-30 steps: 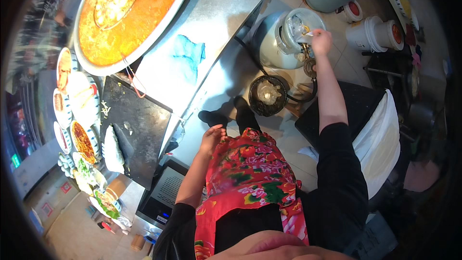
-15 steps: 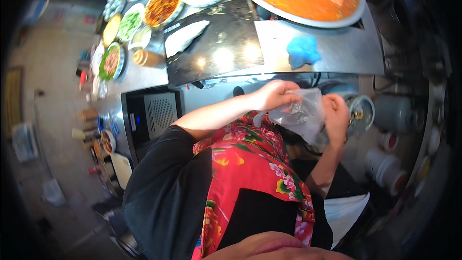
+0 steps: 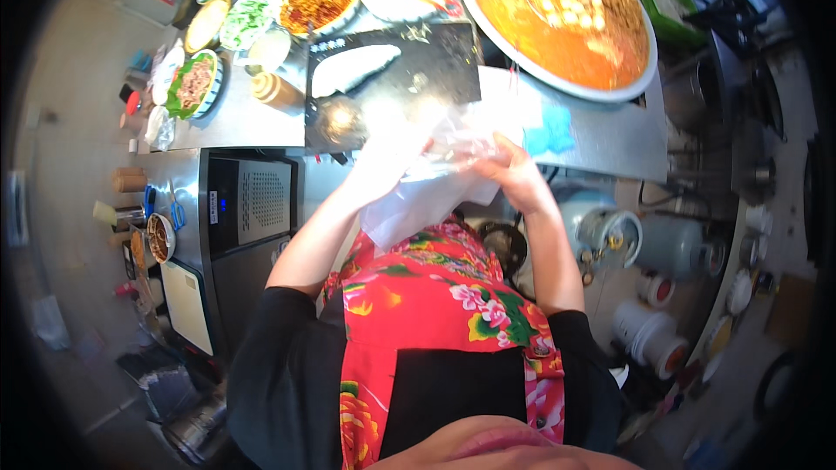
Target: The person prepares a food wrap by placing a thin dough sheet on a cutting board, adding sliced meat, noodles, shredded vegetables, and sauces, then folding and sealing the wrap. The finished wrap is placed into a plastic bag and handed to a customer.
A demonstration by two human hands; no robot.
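Observation:
A thin see-through plastic bag point(image 3: 414, 209) is stretched between my hands in front of the counter's near edge, its loose part hanging towards my red flowered apron. My left hand point(image 3: 392, 157) grips its left side; glare washes out these fingers. My right hand point(image 3: 515, 172) pinches the bag's upper right part between thumb and fingers. Just beyond lies a black board point(image 3: 409, 65) with a long white flattened piece point(image 3: 355, 70) on it, its kind hard to tell. A crumpled blue plastic bag point(image 3: 550, 130) rests on the steel to the right, partly blurred.
A large round pan of orange-red broth point(image 3: 514, 35) fills the back right. Bowls of chili sauce point(image 3: 318, 2), chopped greens point(image 3: 251, 28) and shredded meat point(image 3: 196, 85) stand left, with a squeeze bottle point(image 3: 277, 91). Tongs lie on a white plate point(image 3: 392, 0). Gas cylinders point(image 3: 675, 244) stand below right.
Both hands have moved left and up towards the black board, carrying the plastic bag, and its loose part now hangs at the left. My view has shifted, showing more of the broth pan.

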